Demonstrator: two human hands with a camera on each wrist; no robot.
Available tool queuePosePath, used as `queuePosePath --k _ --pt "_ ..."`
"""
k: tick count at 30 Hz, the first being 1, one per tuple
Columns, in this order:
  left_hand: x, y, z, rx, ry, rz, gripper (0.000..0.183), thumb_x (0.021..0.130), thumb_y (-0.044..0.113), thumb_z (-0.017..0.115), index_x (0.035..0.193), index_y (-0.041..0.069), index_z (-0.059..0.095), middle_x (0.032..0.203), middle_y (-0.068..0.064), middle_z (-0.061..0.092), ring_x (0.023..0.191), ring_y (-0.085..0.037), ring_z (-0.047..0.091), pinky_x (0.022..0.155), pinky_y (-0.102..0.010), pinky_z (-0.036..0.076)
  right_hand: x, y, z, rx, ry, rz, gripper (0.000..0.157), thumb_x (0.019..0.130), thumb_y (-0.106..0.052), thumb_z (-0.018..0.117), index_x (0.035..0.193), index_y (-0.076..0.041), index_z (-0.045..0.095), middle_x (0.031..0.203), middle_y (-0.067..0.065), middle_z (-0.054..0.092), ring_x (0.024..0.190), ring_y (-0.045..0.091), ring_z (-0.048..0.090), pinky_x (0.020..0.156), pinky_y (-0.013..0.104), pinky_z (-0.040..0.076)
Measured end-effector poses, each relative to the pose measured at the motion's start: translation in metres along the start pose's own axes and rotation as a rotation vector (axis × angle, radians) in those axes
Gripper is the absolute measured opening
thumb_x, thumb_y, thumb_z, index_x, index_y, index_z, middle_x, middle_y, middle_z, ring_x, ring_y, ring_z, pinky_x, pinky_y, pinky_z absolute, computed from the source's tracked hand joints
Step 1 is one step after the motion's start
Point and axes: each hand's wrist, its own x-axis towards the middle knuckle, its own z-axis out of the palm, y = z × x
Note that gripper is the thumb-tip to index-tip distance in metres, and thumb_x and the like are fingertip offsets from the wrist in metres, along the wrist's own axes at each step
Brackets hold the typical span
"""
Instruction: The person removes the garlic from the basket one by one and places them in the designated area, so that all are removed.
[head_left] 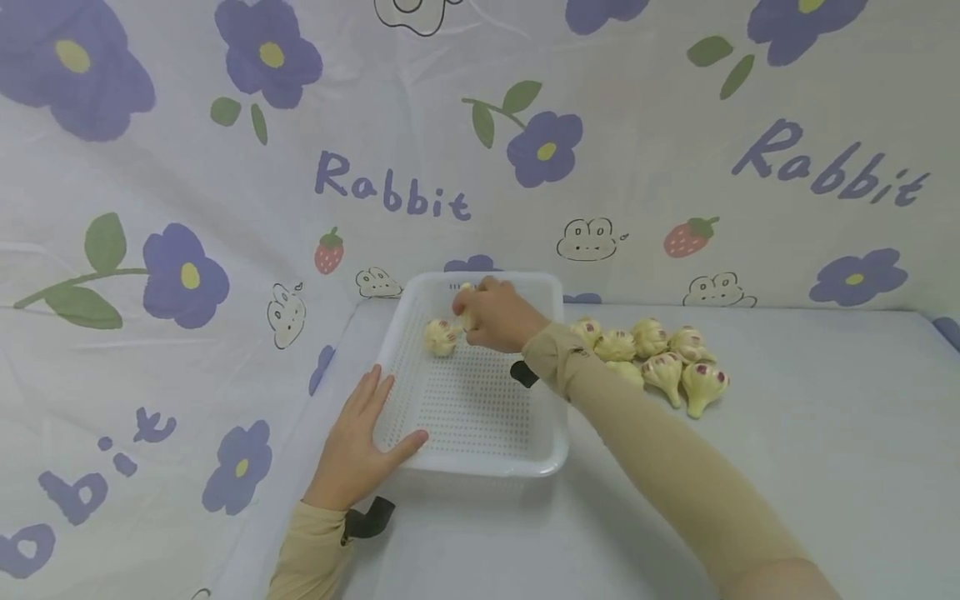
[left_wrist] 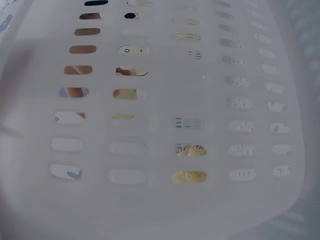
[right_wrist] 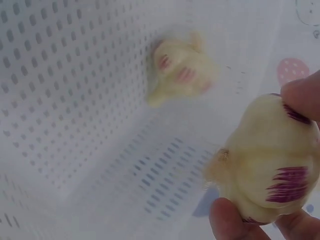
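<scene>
A white plastic basket (head_left: 480,458) with slotted walls and floor stands on the table. My right hand (head_left: 498,317) is over its far part and pinches a garlic bulb (right_wrist: 270,155), cream with purple streaks, between thumb and fingertips. In the head view that bulb is mostly hidden by the hand. Another garlic bulb (head_left: 440,337) lies inside the basket, left of the right hand. My left hand (head_left: 356,450) rests at the basket's near left corner, its fingers straight and spread along the rim. The left wrist view shows mostly the slotted basket wall (left_wrist: 160,205).
Several more garlic bulbs (head_left: 663,375) lie grouped on the white table (head_left: 810,433), just right of the basket. A printed cloth (head_left: 637,183) with flowers and rabbits hangs behind the table and along its left side.
</scene>
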Motion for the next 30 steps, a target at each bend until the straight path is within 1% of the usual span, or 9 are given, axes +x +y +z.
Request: queuePosePath --k 1,6,10,15,19,22,25,30 --pt "0.000 0.000 0.000 0.001 0.002 0.002 0.093 0.087 0.051 0.078 0.158 0.003 0.043 0.170 -0.018 0.029 0.156 -0.042 0.029 0.123 -0.063 0.030 -0.002 0.000 -0.002 0.008 0.007 0.005 0.042 0.088 -0.012 0.074 0.130 -0.017 0.069 0.124 0.014 0.066 0.114 0.032 0.056 0.097 0.046 0.051" --pt "0.000 0.000 -0.001 0.002 0.008 0.008 0.093 0.087 0.051 0.078 0.157 0.002 0.043 0.169 -0.020 0.030 0.156 -0.043 0.029 0.123 -0.063 0.030 -0.016 -0.003 -0.012 0.058 0.028 0.014 0.040 0.089 -0.013 0.073 0.129 -0.017 0.069 0.132 0.016 0.062 0.117 0.034 0.055 0.097 0.045 0.051" --pt "0.000 0.000 -0.002 0.003 0.005 0.004 0.093 0.087 0.051 0.078 0.157 0.002 0.044 0.169 -0.020 0.030 0.156 -0.042 0.029 0.123 -0.063 0.030 -0.028 -0.004 -0.018 0.092 0.049 0.006 0.040 0.089 -0.012 0.073 0.128 -0.017 0.069 0.134 0.018 0.061 0.117 0.034 0.054 0.096 0.046 0.052" --pt "0.000 0.001 -0.001 0.004 0.000 0.005 0.093 0.086 0.051 0.078 0.157 0.002 0.043 0.169 -0.020 0.030 0.156 -0.042 0.029 0.123 -0.063 0.030 -0.042 -0.001 -0.021 0.123 0.103 -0.013 0.038 0.088 -0.011 0.071 0.126 -0.019 0.070 0.133 0.017 0.061 0.116 0.033 0.055 0.095 0.046 0.053" --pt "0.000 0.000 -0.001 0.005 0.002 0.009 0.093 0.087 0.051 0.078 0.157 0.002 0.043 0.170 -0.019 0.030 0.156 -0.043 0.029 0.123 -0.063 0.030 -0.055 -0.001 -0.023 0.142 0.131 -0.023 0.036 0.089 -0.011 0.070 0.123 -0.020 0.070 0.133 0.018 0.060 0.115 0.032 0.055 0.091 0.044 0.056" --pt "-0.001 0.000 -0.001 0.002 0.001 0.009 0.093 0.087 0.051 0.078 0.158 0.002 0.043 0.170 -0.019 0.029 0.156 -0.043 0.029 0.123 -0.063 0.029 -0.065 -0.003 -0.023 0.159 0.159 -0.044 0.034 0.088 -0.010 0.070 0.122 -0.018 0.071 0.131 0.019 0.059 0.113 0.033 0.055 0.088 0.044 0.056" --pt "0.000 -0.001 0.000 0.002 -0.002 0.007 0.093 0.087 0.051 0.078 0.158 0.002 0.043 0.170 -0.019 0.029 0.157 -0.042 0.028 0.123 -0.063 0.029 -0.076 -0.006 -0.023 0.175 0.175 -0.063 0.034 0.088 -0.008 0.070 0.121 -0.017 0.071 0.129 0.017 0.058 0.110 0.031 0.054 0.086 0.042 0.056" --pt "0.000 -0.001 0.000 -0.002 -0.001 0.006 0.093 0.087 0.051 0.078 0.158 0.003 0.043 0.170 -0.019 0.029 0.157 -0.042 0.028 0.123 -0.064 0.029 -0.092 -0.005 -0.023 0.170 0.211 -0.082 0.033 0.089 -0.006 0.069 0.121 -0.017 0.071 0.127 0.015 0.057 0.105 0.028 0.054 0.083 0.039 0.056"
